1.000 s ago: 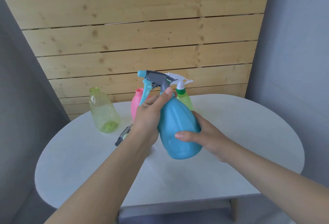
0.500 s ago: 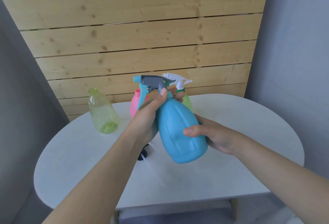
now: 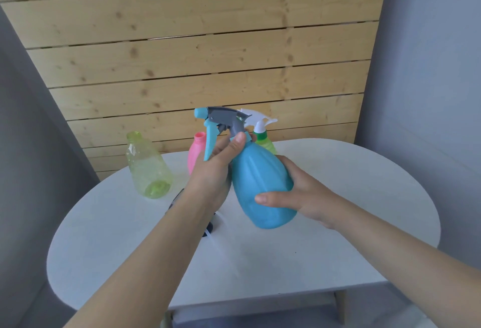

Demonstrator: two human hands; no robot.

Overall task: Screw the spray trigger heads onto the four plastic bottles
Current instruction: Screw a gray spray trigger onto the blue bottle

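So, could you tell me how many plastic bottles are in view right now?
4: the blue bottle held in both hands; the clear yellow-green bottle at the table's back left; the pink bottle behind the left hand; the green bottle, mostly hidden behind the blue one.

Soft even daylight, faint shadows, wide-angle edge bending, slight softness

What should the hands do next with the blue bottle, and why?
Probably give the grey-and-turquoise trigger head another twist. The left hand pinches its collar while the right hand holds the blue plastic bottle tilted above the white table. Whether it is fully tight cannot be seen.
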